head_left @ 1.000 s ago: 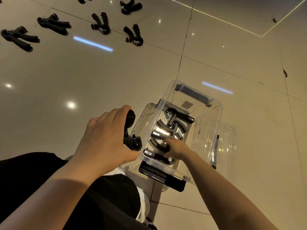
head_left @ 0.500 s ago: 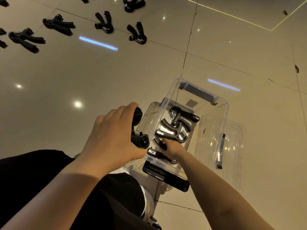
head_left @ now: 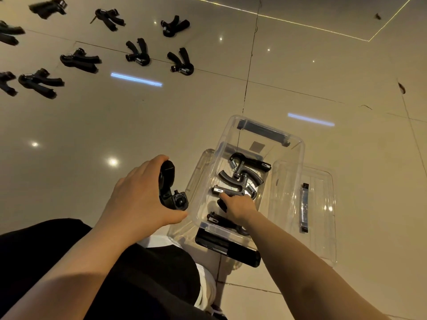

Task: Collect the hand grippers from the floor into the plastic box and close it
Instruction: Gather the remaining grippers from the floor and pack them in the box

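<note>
1. The left hand has its fingers curled round a black hand gripper, holding it just left of the plastic box.
2. The right hand reaches down inside the box; its fingers touch a gripper there, but I cannot tell if they clasp it.
3. Several grippers already lie in the box, one at its far end.
4. The clear lid lies just right of the box.
5. More grippers sit scattered on the tiled floor, well apart from the box.

The right hand is covering its own fingertips and part of a hand gripper in the plastic box (grip unclear); the frame's left edge is cropping two floor grippers.
</note>
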A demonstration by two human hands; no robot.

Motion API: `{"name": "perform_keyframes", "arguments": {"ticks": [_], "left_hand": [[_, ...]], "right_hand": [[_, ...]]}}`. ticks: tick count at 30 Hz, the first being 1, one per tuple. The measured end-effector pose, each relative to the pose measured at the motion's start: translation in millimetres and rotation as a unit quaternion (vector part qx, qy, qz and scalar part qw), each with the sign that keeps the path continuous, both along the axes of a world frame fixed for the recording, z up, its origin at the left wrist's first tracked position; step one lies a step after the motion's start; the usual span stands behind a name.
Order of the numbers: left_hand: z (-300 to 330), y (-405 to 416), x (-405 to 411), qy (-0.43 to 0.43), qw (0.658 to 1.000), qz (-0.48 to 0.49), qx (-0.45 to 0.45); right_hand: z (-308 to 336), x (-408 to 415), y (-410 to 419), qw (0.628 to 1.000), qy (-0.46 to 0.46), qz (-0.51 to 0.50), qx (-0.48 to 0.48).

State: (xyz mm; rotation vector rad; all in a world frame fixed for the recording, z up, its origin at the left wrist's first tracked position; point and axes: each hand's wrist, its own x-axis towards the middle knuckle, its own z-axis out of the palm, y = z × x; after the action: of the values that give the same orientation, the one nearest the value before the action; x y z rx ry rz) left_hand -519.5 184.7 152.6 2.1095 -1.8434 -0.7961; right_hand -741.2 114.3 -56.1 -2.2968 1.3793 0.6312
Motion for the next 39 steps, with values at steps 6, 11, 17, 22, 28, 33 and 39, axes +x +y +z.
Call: {"name": "perform_keyframes", "arguments": {"ticks": [6, 11, 17, 22, 28, 33, 39], "left_hand": [[-5, -5, -1, 0.003, 1.0, -0.005, -0.015], [-9, -6, 4, 0.012, 1.0, -0.005, -0.013], [-9, -7, 10, 0.009, 1.0, 0.0, -0.021], [-11, -7, 10, 0.025, 0.999, -0.002, -0.031], [-11, -3, 8, 0.057, 0.998, 0.0, -0.014], [5, -3, 1, 0.196, 0.979, 0.044, -0.027], [29, 14, -18, 0.49, 0.85, 0.191, 0.017]], "right_hand": [[-7, 5, 2, 0.998, 0.017, -0.041, 0.05], [-18, 10, 5, 0.995, 0.027, -0.042, 0.091], [-16, 4, 3, 0.991, -0.009, -0.061, 0.115], [-10, 2, 9, 0.987, -0.032, -0.075, 0.137], [16, -5, 6, 0.97, -0.082, -0.17, 0.156], [106, -8, 6, 0.881, -0.342, -0.325, 0.041], [196, -7, 47, 0.854, -0.472, -0.174, 0.132]]}}
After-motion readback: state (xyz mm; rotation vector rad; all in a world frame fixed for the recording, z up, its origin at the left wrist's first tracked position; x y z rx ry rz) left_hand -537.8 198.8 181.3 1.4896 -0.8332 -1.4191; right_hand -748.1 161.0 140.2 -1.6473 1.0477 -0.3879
